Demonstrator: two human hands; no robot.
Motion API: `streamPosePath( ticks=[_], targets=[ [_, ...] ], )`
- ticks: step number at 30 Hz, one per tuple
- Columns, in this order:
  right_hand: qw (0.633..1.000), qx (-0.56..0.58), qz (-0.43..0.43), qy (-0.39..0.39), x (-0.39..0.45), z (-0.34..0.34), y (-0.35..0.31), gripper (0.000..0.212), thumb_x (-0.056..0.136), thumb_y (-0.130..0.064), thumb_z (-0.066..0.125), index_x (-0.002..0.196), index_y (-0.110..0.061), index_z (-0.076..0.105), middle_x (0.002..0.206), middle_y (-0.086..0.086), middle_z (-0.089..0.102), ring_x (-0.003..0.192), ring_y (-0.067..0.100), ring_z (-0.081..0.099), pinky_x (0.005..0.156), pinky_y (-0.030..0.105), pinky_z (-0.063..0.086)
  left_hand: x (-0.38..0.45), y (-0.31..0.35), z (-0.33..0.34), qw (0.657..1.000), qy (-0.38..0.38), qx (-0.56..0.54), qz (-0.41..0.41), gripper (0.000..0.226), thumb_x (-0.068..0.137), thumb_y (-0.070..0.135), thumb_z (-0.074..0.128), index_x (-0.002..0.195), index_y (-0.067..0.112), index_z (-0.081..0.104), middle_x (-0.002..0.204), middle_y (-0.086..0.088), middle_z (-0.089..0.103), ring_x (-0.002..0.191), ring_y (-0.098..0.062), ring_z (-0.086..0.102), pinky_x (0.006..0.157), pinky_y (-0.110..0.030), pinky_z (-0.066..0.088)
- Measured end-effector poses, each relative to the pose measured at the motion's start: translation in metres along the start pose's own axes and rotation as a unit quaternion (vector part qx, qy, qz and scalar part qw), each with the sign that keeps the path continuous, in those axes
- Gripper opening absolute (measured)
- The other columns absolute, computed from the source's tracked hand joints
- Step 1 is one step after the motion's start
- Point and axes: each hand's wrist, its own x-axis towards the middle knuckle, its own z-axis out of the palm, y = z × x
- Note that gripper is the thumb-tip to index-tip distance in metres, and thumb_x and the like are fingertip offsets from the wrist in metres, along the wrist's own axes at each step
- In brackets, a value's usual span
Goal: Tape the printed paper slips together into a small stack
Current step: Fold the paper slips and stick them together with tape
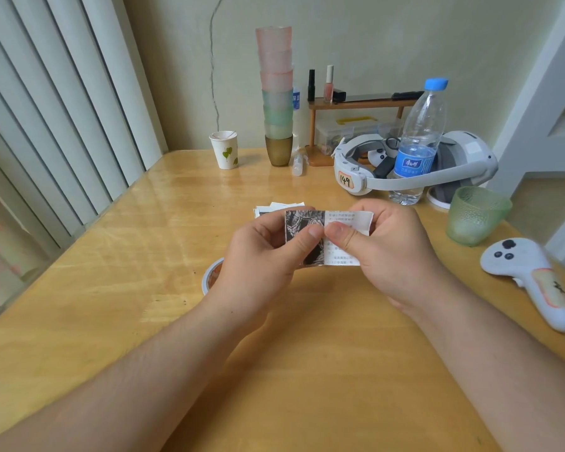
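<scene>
Held up over the table by both hands. Left hand pinching the paper slips on the picture side, thumb on top. Right hand pinching the side with words, thumb pressed at the middle. More slips lying flat just behind. Tape roll half hidden under the left wrist.

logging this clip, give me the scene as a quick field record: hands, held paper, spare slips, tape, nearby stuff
left hand: left hand pinches the held paper slips from the left
right hand: right hand pinches them from the right, thumb on front
held paper: dark picture left, printed text right, above the table
spare slips: small pile lying behind the hands
tape: roll partly hidden under left hand
nearby: green glass, white controller
</scene>
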Motion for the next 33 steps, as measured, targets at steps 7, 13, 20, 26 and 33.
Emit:
streamPosePath(
  ticks=[7,13,20,26,33],
  targets=[
    [1.0,0.004,-0.019,-0.009,-0.0008,-0.0002,0.0012,0.025,0.088,-0.01,0.08,0.068,-0.023,0.073,0.062,-0.009,0.068,0.059,0.006,0.056,0.059,0.024,0.045,0.001,-0.0021,-0.0006,0.998,-0.006,0.051,0.025,0.016,0.093,0.01,0.077,0.109,0.007,0.079,0.103,-0.011,0.081,0.088,-0.018,0.073,0.086,-0.038,0.061],
    [0.999,0.034,-0.014,-0.003,-0.001,0.0033,0.0025,0.005,0.091,-0.015,0.078,0.086,-0.017,0.08,0.086,0.001,0.08,0.08,0.019,0.075,0.074,0.039,0.06,0.0014,0.0002,-0.0006,0.999,0.013,0.03,0.039,0.015,0.091,0.009,0.079,0.106,0.007,0.08,0.101,-0.011,0.081,0.093,-0.027,0.077,0.09,-0.044,0.061],
    [0.996,0.085,0.029,-0.013,-0.0005,0.0077,0.0027,0.016,0.092,-0.012,0.075,0.107,-0.016,0.078,0.1,0.002,0.081,0.096,0.024,0.078,0.088,0.048,0.062,0.0034,-0.0003,-0.0047,0.999,0.017,-0.017,0.027,0.022,0.087,0.014,0.081,0.107,0.005,0.079,0.106,-0.016,0.08,0.102,-0.037,0.076,0.098,-0.052,0.058],
    [0.997,0.068,0.008,0.02,0.0007,0.0056,0.0033,0.021,0.091,-0.003,0.074,0.094,-0.024,0.077,0.089,-0.005,0.081,0.082,0.013,0.078,0.067,0.023,0.058,0.0011,0.0008,-0.0021,1.0,0.015,0.019,0.004,0.013,0.095,0.016,0.075,0.104,0.007,0.079,0.101,-0.011,0.081,0.093,-0.022,0.077,0.081,-0.033,0.06],
    [0.991,0.125,0.033,0.017,0.0003,0.0032,0.0007,0.015,0.092,-0.002,0.073,0.1,-0.012,0.079,0.095,0.009,0.081,0.09,0.031,0.078,0.083,0.05,0.063,0.0021,0.0022,-0.0034,0.999,0.025,0.028,0.004,0.009,0.093,0.016,0.076,0.089,0.009,0.079,0.083,-0.004,0.078,0.076,-0.014,0.073,0.075,-0.032,0.059]
  ],
)
